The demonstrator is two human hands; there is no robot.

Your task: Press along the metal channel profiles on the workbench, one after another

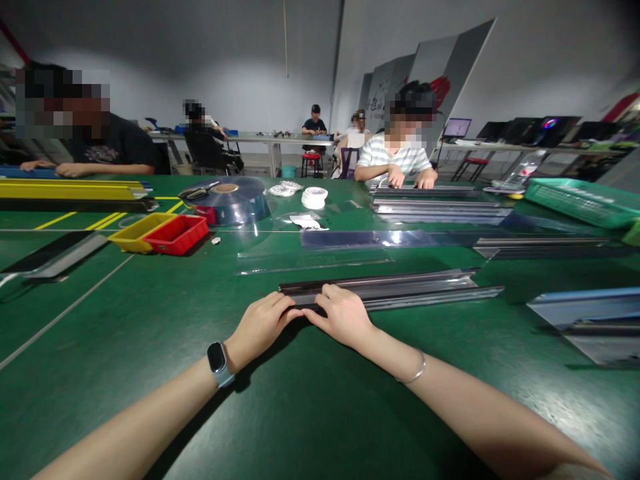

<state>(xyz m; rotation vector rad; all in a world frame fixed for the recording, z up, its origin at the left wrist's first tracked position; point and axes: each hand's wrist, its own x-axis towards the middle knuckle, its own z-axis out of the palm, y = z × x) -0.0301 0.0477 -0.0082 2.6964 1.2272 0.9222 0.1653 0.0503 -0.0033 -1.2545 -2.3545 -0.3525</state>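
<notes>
A long black channel-shaped strip (410, 288) with a shiny, greyish inner face lies nearly level across the green table (165, 373). My left hand (263, 323), with a watch at the wrist, grips its left end, fingers over the edge and thumb along the near side. Close beside it, my right hand (345, 315) holds the same strip, fingertips reaching into the channel. The two thumbs nearly meet at the near edge. Behind the strip lies a clear plastic strip (315, 261).
Behind are a yellow bin (143, 233), a red bin (177, 235), a clear film roll (235, 203) with scissors on it and a white tape roll (315, 197). More profiles (590, 313) lie right, near a green basket (580, 200). A person works across the table.
</notes>
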